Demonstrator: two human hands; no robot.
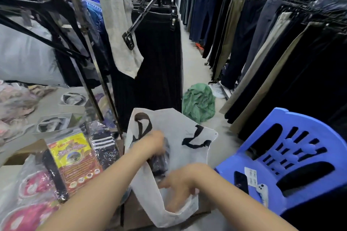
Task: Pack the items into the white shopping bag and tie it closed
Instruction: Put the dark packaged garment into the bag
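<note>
Well, the white shopping bag point(174, 127) is held up over a brown cardboard box point(139, 212), its mouth facing the person and bold black lettering across its far side. The left hand point(153, 142) reaches in over the bag's near edge and, as far as the blur allows, has its fingers curled around a dark bundle point(159, 163) that sits partly inside the opening. The right hand point(180, 184) is lower, gripping the bag's near handle loop, with the plastic bunched under its fingers.

Just left of the bag, more packaged goods lie on the heap: a yellow-and-red packet point(73, 157), a pack of black socks with white stripes point(105, 146) beside it, and pink packets point(32, 185) nearer the person. A blue plastic chair point(293, 155) stands to the right with a dark phone point(241, 182) lying on its seat. Farther along the aisle a crumpled green bag point(199, 102) lies on the floor between racks of hanging trousers point(244, 43).
</note>
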